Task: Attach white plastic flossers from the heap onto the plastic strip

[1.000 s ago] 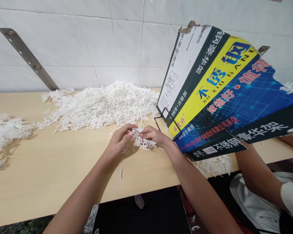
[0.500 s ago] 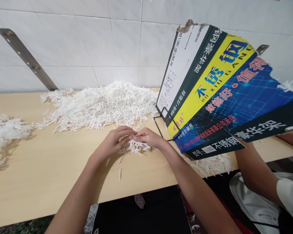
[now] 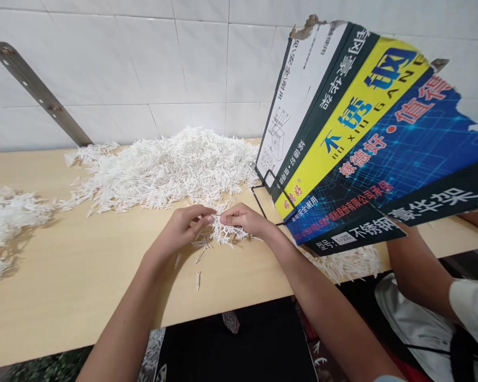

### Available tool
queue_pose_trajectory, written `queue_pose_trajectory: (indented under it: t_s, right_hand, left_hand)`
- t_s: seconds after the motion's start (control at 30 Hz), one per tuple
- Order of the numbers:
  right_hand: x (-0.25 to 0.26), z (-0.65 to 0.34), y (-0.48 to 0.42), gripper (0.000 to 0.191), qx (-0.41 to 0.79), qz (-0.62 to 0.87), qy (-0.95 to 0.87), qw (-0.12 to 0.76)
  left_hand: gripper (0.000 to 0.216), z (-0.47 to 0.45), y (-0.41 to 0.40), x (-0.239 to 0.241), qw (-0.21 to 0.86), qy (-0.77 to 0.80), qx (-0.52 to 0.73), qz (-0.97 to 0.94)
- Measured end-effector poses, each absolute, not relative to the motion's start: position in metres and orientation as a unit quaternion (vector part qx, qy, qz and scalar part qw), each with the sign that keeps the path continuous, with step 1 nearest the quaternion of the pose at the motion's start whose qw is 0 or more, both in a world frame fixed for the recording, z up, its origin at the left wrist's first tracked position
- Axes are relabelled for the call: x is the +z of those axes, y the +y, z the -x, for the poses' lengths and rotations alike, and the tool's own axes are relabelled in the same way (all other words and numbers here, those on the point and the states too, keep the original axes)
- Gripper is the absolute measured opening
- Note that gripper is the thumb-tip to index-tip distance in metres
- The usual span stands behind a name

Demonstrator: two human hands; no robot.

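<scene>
My left hand (image 3: 185, 225) and my right hand (image 3: 245, 218) meet over the table, their fingertips almost touching. Each is closed in a pinch, thumb against forefinger. Between the tips shows a thin white plastic piece (image 3: 218, 217), partly covered by the fingers. Right under my hands lies a small heap of the same white pieces (image 3: 225, 233), some hidden by my right hand. A few loose pieces (image 3: 198, 280) are scattered on the bare wood nearer to me.
Behind my hands a large pile of white pieces (image 3: 175, 170) runs along the tiled wall (image 3: 143, 63); another pile (image 3: 11, 228) lies left. A printed cardboard panel (image 3: 354, 143) stands at the right in a black wire holder (image 3: 258, 204). Beyond it, another person's arm (image 3: 418, 270) rests near more pieces (image 3: 346, 263).
The fingertips have drawn slightly apart, and the white piece between them shows more clearly. My left thumb has moved away from the right hand. The view has shifted a little.
</scene>
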State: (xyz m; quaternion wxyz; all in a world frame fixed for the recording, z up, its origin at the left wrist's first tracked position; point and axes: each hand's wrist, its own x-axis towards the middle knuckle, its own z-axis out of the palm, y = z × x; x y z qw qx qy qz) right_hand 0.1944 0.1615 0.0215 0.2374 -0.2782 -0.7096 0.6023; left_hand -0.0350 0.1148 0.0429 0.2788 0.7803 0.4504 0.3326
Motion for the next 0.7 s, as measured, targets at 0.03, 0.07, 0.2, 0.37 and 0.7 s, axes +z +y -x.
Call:
queue_pose_trajectory:
  t_s: [0.03, 0.07, 0.2, 0.37, 0.7]
  right_hand:
    - [0.022, -0.195, 0.161, 0.058, 0.604, 0.279, -0.708, 0.238]
    - [0.022, -0.195, 0.161, 0.059, 0.606, 0.280, -0.706, 0.238]
    - [0.021, -0.195, 0.161, 0.060, 0.600, 0.282, -0.710, 0.238]
    - [0.020, -0.192, 0.162, 0.061, 0.602, 0.280, -0.708, 0.241]
    - [0.024, -0.198, 0.158, 0.063, 0.605, 0.249, -0.725, 0.215]
  left_hand:
    - [0.034, 0.034, 0.115, 0.043, 0.297, 0.460, 0.321, -0.773]
    - [0.034, 0.034, 0.115, 0.042, 0.310, 0.463, 0.317, -0.767]
    - [0.027, 0.038, 0.119, 0.038, 0.295, 0.445, 0.359, -0.765]
    - [0.025, 0.037, 0.119, 0.034, 0.242, 0.466, 0.398, -0.752]
    - [0.022, 0.074, 0.129, 0.028, 0.080, 0.592, 0.658, -0.458]
